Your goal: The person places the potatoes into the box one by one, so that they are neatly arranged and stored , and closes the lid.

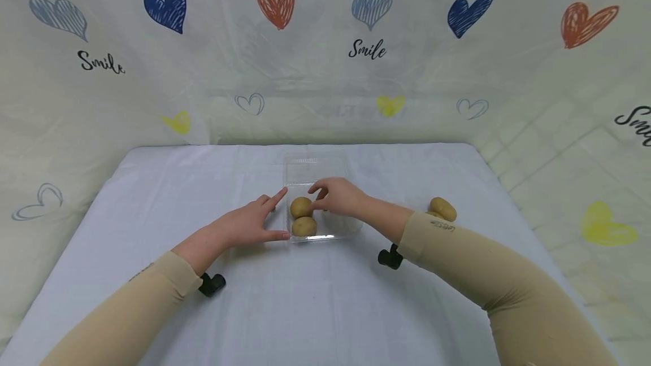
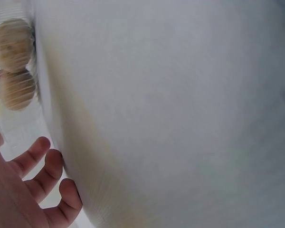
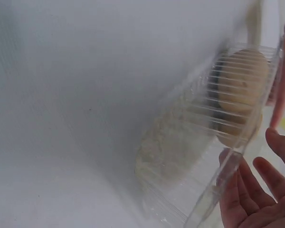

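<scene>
A clear plastic clamshell container (image 1: 333, 229) lies in the middle of the table, its lid (image 1: 316, 167) folded back. Along its left side sit two potatoes, a far potato (image 1: 300, 208) and a near potato (image 1: 304, 227), one behind the other. My left hand (image 1: 246, 225) is at the container's left edge, index finger and thumb spread along it. Over the tray reaches my right hand (image 1: 339, 195), its fingertips right beside the far potato. Through the ribbed wall in the right wrist view, its fingers (image 3: 251, 190) look relaxed and apart, with nothing between them.
More potatoes (image 1: 443, 208) lie on the table to the right, partly hidden behind the right sleeve. A white cloth (image 1: 305, 309) covers the table. Behind it hangs a sheet (image 1: 315, 61) printed with hearts. Black wrist cameras (image 1: 390, 257) hang below both wrists.
</scene>
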Available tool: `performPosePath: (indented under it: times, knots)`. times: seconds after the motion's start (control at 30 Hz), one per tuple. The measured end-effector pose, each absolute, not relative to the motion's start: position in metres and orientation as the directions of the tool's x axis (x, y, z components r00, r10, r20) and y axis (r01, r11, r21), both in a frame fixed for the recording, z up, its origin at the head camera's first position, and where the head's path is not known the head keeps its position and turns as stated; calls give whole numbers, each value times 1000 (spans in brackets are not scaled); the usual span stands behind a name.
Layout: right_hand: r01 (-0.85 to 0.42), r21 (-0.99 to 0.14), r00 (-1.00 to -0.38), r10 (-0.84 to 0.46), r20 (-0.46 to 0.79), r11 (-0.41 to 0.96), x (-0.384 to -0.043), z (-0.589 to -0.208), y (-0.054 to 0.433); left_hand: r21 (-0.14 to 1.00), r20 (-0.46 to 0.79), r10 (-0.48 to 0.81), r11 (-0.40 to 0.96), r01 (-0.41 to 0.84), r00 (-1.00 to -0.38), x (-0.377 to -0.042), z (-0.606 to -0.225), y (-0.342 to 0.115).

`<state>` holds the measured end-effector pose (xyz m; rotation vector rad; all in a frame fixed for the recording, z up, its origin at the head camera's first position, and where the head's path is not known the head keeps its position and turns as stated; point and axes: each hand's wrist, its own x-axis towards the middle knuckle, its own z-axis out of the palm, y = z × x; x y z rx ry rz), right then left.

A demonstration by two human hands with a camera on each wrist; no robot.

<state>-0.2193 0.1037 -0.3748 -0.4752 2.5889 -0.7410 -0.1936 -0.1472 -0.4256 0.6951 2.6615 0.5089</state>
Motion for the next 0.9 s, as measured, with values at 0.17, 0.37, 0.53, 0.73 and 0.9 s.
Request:
performPosePath:
  times: [0.17,0.37,0.53,0.73,0.9]
  knots:
    - [-202,-576,-868,-417,-269,792,-220,-367,113,425,-233,518,815,393,-823,-194,-426,-148]
    - [-236,-582,-881,-424,-210,778,-220,-359,133,432,-236,518,814,388,-822,-192,-424,-148]
    - [-257,-573,-894,-417,-164,778,-217,-353,155,433,-228,524,810,396,-821,-192,-424,-148]
    - [-249,-568,-904,-399,-153,784,-213,-346,182,436,-226,521,810,392,-823,-192,-424,-148]
    - [-224,-542,-908,-375,-187,810,-207,-344,208,431,-229,522,811,395,-822,-193,-425,-149]
